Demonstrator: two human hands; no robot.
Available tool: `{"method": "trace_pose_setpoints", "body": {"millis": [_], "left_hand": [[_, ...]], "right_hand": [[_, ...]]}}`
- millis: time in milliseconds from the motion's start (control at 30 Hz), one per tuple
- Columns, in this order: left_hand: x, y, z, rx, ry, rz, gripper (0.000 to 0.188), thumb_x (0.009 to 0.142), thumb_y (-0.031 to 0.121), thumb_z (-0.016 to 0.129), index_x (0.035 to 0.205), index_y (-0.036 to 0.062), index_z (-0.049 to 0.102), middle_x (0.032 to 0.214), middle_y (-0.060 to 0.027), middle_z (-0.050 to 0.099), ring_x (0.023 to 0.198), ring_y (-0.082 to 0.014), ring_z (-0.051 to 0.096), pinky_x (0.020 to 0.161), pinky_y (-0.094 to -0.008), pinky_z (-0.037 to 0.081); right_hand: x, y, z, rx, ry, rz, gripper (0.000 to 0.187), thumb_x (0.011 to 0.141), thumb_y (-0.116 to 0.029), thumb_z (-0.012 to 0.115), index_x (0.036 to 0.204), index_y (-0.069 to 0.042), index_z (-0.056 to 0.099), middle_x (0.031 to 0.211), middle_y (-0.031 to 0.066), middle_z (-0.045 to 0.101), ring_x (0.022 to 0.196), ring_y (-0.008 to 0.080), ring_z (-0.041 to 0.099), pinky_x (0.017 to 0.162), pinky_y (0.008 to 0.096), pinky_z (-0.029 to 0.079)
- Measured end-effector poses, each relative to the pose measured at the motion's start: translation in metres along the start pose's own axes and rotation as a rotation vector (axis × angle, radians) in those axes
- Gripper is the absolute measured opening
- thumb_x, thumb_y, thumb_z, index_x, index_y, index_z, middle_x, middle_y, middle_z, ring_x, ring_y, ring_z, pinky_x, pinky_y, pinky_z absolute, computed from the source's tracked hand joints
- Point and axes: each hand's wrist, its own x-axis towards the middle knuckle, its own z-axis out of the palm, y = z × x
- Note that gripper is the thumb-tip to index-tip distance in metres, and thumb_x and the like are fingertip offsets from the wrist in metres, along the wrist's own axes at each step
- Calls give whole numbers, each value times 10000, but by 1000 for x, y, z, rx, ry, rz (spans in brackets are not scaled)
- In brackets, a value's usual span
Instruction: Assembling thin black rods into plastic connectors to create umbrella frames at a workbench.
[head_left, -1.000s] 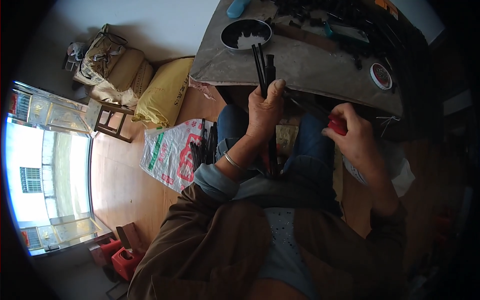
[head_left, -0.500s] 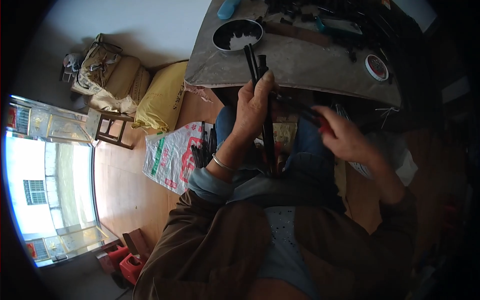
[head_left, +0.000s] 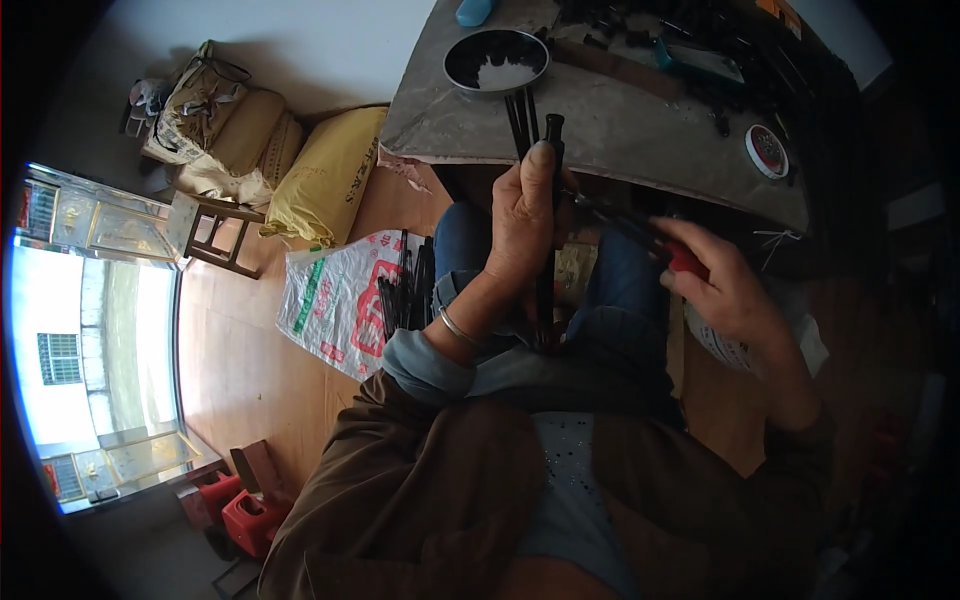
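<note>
My left hand (head_left: 522,210) is closed in front of the table edge, thumb up, round several thin black rods (head_left: 521,120) and one thicker black rod with a collared top (head_left: 554,132). The lower end of the thick rod reaches down toward my lap. My right hand (head_left: 725,285) grips red-handled pliers (head_left: 684,260). Their dark shaft slants up to the left, and the tip meets or lies very close to the thick rod beside my left hand; exact contact is unclear.
A dark bowl (head_left: 462,62) with white contents stands on the grey table (head_left: 610,125), near a round red-and-white lid (head_left: 766,151) and scattered black parts. More black rods (head_left: 405,290) lie on a printed white sack (head_left: 325,300) at my left. Yellow sacks (head_left: 330,180) rest by the wall.
My right hand and the pliers have shifted slightly right and down. My left hand still holds the rods, now a little farther right in view. The whole view has also shifted slightly.
</note>
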Motion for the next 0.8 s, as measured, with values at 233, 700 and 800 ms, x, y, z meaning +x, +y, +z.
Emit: {"method": "trace_pose_setpoints", "body": {"millis": [233, 700, 800], "left_hand": [[-2, -5, 1, 66, -46, 59, 575, 945, 579, 370, 822, 42, 536, 501, 0, 433, 380, -75, 402, 358, -221, 289], [-6, 0, 3, -4, -37, 28, 537, 971, 513, 377, 836, 25, 558, 523, -7, 479, 381, -66, 400, 381, -212, 292], [-7, -3, 2, 109, -29, 76, 592, 955, 574, 342, 863, 28, 553, 541, -7, 477, 401, -79, 428, 387, -217, 336]], "right_hand": [[-30, 1, 16, 1400, -621, 650, 281, 865, -224, 633, 977, -16, 482, 638, 69, 586, 469, 137, 576, 399, 253, 461], [-23, 0, 18, 1635, -552, 570, 290, 874, -255, 646, 966, -30, 489, 688, 56, 576, 433, 107, 541, 389, 216, 440], [-2, -4, -5, 760, -588, 637, 314, 785, -96, 608, 1068, -10, 503, 740, 37, 573, 519, 106, 547, 490, 233, 465]]}}
